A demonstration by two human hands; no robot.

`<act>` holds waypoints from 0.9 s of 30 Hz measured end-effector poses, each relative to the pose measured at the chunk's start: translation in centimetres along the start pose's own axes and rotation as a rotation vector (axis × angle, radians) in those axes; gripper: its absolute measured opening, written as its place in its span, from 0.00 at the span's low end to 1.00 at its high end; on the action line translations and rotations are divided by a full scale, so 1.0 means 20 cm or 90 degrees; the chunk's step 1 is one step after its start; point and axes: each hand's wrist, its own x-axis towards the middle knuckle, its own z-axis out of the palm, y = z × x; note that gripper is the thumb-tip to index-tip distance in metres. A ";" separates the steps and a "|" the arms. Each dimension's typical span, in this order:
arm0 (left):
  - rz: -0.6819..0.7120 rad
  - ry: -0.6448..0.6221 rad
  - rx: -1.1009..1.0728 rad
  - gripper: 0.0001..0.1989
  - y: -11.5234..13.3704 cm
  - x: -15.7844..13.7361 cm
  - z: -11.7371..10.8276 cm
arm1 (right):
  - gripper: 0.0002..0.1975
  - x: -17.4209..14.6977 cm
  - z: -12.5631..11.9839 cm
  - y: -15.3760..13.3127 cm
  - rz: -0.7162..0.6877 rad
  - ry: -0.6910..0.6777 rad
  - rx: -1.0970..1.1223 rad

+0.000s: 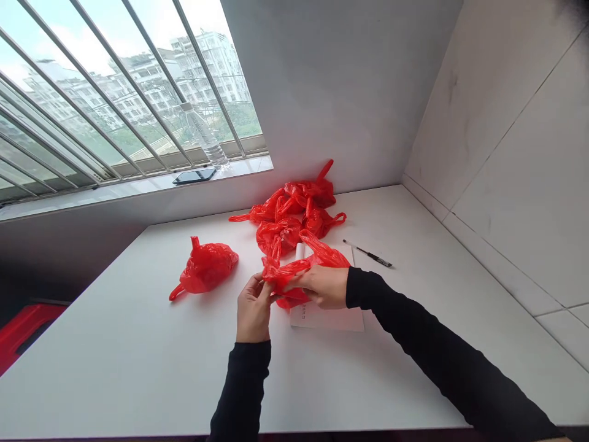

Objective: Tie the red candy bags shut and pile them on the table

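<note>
Both my hands are on a red plastic bag (291, 270) near the middle of the white table. My left hand (254, 304) pinches the bag's left edge between thumb and fingers. From the right, my right hand (324, 285) grips the same bag, its fingertips partly hidden in the folds. Under the bag lies a white sheet of paper (329, 318) with small print along its left side. A small white roll-like thing (300, 250) shows just behind the bag; I cannot make out what it is.
Several tied red bags (294, 205) are heaped against the wall, and another red bag (207, 268) sits at left. A black pen (368, 253) lies at right. On the windowsill are a water bottle (205, 138) and a dark phone (194, 177). A red stool-like object (34, 328) stands beyond the table's left edge.
</note>
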 end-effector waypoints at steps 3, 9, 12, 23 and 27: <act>-0.007 0.026 -0.086 0.24 -0.02 -0.04 -0.05 | 0.19 -0.02 -0.03 0.02 0.072 -0.002 -0.005; -0.035 0.051 -0.132 0.19 -0.05 -0.19 -0.11 | 0.17 -0.06 -0.05 0.02 0.235 -0.010 -0.063; 0.016 0.145 -0.112 0.20 -0.04 -0.27 -0.08 | 0.30 -0.06 -0.03 -0.01 0.262 -0.001 -0.092; 0.425 0.203 0.539 0.06 -0.04 -0.34 -0.01 | 0.11 -0.03 -0.08 -0.07 0.345 0.168 -0.115; 0.351 0.214 0.399 0.08 0.02 -0.38 -0.03 | 0.13 -0.03 -0.08 -0.11 0.262 0.328 0.023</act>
